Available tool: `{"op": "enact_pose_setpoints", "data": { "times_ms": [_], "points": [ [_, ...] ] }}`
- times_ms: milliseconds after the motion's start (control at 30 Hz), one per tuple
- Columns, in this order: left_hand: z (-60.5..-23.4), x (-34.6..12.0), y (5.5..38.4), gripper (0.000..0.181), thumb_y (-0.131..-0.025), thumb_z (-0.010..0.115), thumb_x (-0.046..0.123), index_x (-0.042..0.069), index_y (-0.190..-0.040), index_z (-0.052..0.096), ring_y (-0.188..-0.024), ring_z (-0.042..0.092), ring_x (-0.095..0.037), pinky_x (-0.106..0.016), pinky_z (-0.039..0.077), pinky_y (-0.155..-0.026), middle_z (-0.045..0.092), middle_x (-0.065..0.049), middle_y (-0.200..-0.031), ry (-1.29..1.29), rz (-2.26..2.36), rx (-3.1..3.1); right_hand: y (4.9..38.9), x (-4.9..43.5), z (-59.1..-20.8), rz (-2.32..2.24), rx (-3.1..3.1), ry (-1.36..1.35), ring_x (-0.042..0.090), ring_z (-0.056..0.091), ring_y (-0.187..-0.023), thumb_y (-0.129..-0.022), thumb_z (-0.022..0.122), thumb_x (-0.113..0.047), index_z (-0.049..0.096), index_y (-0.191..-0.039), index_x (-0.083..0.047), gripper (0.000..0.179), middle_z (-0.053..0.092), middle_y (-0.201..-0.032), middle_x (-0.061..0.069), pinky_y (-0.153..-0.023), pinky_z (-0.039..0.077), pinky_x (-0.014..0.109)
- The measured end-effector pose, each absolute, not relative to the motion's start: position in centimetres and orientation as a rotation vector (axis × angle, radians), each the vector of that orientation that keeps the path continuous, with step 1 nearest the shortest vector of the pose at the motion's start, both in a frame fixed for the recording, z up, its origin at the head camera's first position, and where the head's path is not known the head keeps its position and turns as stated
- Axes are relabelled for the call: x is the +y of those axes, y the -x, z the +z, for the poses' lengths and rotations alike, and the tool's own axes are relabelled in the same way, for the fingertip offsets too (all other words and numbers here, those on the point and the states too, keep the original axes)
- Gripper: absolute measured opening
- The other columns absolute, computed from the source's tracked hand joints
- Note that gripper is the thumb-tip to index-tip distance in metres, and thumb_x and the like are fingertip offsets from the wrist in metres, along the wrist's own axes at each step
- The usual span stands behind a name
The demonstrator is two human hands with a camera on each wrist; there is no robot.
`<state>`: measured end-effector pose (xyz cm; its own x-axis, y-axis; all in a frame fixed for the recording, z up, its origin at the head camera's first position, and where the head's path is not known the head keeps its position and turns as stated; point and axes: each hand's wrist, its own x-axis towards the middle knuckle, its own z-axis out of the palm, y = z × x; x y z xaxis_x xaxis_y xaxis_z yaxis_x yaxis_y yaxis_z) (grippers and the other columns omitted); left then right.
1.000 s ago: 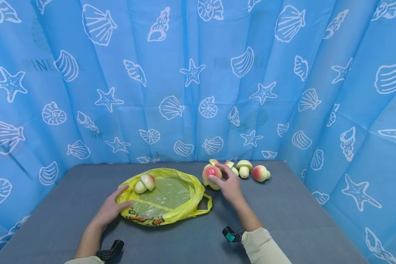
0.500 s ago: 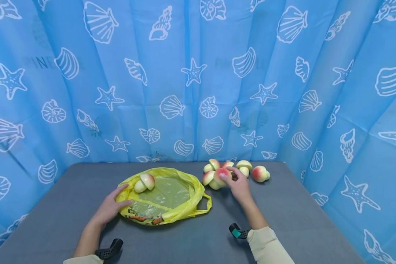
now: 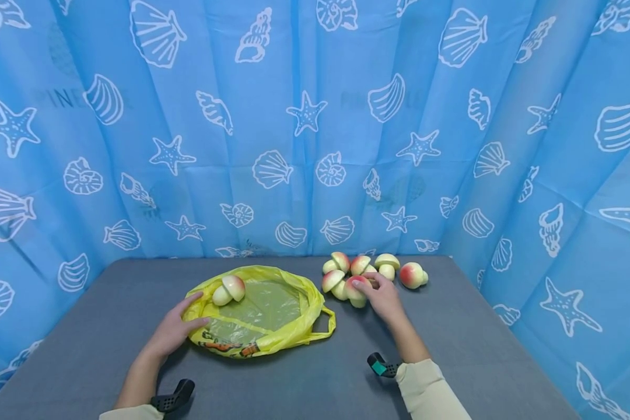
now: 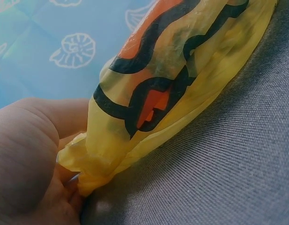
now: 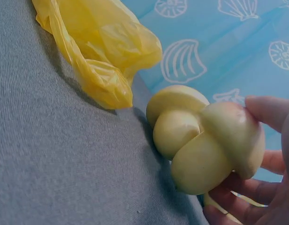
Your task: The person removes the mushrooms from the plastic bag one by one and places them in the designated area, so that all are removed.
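Note:
My left hand (image 3: 169, 333) holds the left end of a yellow plastic bag (image 3: 312, 297) lying on its side with a wide mouth. In the left wrist view, bunched film of the bag (image 4: 95, 161) sits between thumb and fingers. One toy mushroom (image 3: 232, 289) with a red-tinged cap lies at the bag's left part. To the right of the bag, my right hand (image 3: 385, 298) grips a red-capped toy mushroom (image 3: 356, 286) by its cap, stem downward. The right wrist view shows that gripped mushroom (image 5: 235, 136) right beside another mushroom (image 5: 176, 126).
Around the right hand are more toy mushrooms: one at left (image 3: 333, 282), one behind (image 3: 340, 261), a pale one upright (image 3: 387, 265) and one on its side (image 3: 412, 275). A bag handle (image 3: 324, 329) points right. Blue shell-print curtain (image 3: 304, 163) borders the grey table (image 3: 294, 385).
My right hand has moved right and slightly nearer with its mushroom, coming down beside the cluster and uncovering mushrooms behind it. My left hand stays at the bag.

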<state>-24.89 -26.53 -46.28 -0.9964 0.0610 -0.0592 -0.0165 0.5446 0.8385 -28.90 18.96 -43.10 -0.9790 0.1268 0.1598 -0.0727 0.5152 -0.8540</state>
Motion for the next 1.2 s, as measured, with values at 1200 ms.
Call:
{"op": "enact_pose_setpoints", "data": {
  "times_ms": [1200],
  "points": [
    [-45.9, -26.4, 24.9, 0.075, -0.093, 0.065, 0.029, 0.004, -0.152, 0.026, -0.139, 0.014, -0.051, -0.067, 0.015, -0.107, 0.014, -0.033, -0.154, -0.019, 1.454, 2.680, 29.2, 20.3, -43.8, 1.408, -2.503, 0.272, 0.030, 0.061, -0.088, -0.097, 0.058, -0.036, 0.063, -0.120, -0.006, 0.039, 0.062, -0.119, 0.020, -0.067, 0.050, 0.035]
  ]
}}
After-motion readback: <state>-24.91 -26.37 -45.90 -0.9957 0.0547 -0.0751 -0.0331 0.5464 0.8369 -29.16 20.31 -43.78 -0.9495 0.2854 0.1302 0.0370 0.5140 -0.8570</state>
